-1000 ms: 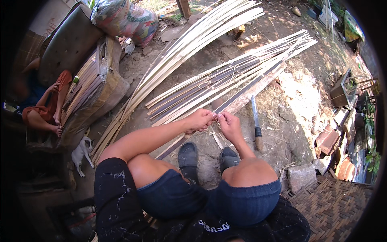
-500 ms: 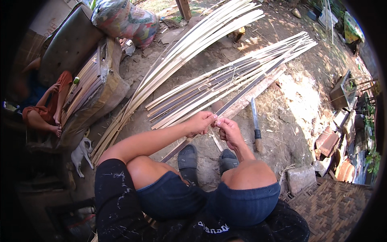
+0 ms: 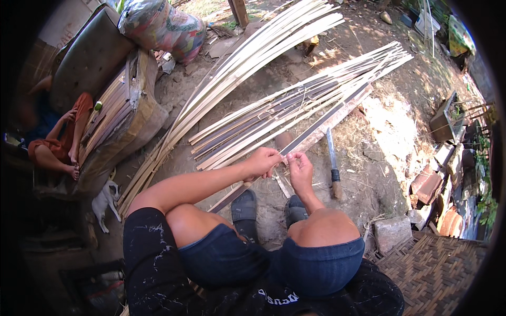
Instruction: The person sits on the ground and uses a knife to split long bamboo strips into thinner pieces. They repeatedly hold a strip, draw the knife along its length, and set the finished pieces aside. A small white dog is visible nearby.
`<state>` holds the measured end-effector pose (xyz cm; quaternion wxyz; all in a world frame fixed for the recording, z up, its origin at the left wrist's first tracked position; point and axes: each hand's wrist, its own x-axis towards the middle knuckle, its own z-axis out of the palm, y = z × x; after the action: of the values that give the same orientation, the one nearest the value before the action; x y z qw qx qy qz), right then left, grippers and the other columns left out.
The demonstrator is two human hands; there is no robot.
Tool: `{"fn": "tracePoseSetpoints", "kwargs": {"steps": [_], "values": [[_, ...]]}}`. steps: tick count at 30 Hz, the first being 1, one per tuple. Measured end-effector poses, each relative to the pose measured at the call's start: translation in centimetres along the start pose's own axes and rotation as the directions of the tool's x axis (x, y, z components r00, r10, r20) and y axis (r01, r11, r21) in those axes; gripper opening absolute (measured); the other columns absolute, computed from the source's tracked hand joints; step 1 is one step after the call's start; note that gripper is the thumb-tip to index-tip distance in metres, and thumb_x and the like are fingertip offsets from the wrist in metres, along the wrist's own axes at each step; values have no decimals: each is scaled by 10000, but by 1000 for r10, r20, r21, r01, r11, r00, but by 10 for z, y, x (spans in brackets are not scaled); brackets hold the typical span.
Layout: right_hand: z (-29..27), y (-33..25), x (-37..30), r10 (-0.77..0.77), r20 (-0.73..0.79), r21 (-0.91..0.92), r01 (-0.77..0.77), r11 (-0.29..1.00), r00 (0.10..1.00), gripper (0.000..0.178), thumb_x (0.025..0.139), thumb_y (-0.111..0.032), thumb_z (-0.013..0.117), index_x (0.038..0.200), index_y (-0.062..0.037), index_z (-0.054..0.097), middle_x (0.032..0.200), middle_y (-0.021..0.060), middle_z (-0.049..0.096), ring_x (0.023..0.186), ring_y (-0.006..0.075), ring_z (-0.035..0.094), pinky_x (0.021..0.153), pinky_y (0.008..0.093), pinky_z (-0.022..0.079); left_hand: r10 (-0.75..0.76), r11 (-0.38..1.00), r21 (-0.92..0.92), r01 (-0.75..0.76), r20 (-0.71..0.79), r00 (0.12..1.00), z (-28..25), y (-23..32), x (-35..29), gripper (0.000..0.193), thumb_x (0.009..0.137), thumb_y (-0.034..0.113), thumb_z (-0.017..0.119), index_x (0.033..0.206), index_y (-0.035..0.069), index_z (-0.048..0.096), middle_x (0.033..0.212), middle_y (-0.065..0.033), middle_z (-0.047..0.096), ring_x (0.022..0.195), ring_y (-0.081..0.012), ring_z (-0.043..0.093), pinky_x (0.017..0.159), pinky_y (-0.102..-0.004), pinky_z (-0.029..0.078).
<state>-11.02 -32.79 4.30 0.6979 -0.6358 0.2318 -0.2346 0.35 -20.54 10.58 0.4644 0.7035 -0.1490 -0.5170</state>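
Observation:
A long strip with a dark face, apparently bamboo (image 3: 328, 118), slants from beside my shoes up to the far right. My left hand (image 3: 263, 163) is closed round it near its middle. Just to the right, my right hand (image 3: 301, 173) is pinched, its fingertips close to the left ones. Whatever the right fingers pinch is too small to make out. The strip's far part lies over a pale pinkish board (image 3: 345, 111). To the right of my right hand, a long knife (image 3: 332, 152) with a wooden handle rests on the ground.
Beyond my hands lies a pile of light and dark strips (image 3: 253, 132). A longer pale bundle (image 3: 226, 73) curves along its left. At left, a person's legs (image 3: 79, 124) and a white cat (image 3: 105, 203) show. A stone block (image 3: 392, 233) and woven mat (image 3: 432, 271) are at right.
My right fingertips have drawn slightly right, away from the left ones. The strip now shows more of its dark face. My left hand stays closed in nearly the same place.

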Motion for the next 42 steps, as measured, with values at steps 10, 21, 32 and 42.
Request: {"fn": "tracePoseSetpoints", "kwargs": {"steps": [10,21,32,42], "values": [[2,-9,-17,-122,153,-151,145,978,981,209,996,-203,601,920,-17,661,719,17,626,642,74,527,586,266,441,27,990,-137,-27,-6,1000,1,17,-12,243,960,207,569,1090,13,637,807,-16,603,498,-82,552,392,-211,417],[-15,-32,5,-278,345,-479,423,769,896,131,947,-219,641,947,-89,648,740,135,676,647,293,663,562,387,488,267,964,59,-261,-161,950,6,8,-22,279,945,141,568,1209,53,594,1012,-79,596,658,-83,577,507,-225,467],[-30,-40,20,-393,372,-431,531,729,841,108,897,-136,679,946,-40,673,824,148,658,716,307,640,643,378,509,220,950,243,-198,-66,973,0,-5,-10,264,995,231,606,1141,16,657,1029,-86,643,698,-122,621,585,-267,514],[-6,-36,5,-165,233,-242,221,945,958,140,921,-137,678,965,-19,740,832,84,663,717,164,623,652,298,495,49,996,76,-47,-34,998,6,-1,-11,290,990,225,611,1173,5,664,1025,-88,673,764,-138,653,594,-264,533]]}}
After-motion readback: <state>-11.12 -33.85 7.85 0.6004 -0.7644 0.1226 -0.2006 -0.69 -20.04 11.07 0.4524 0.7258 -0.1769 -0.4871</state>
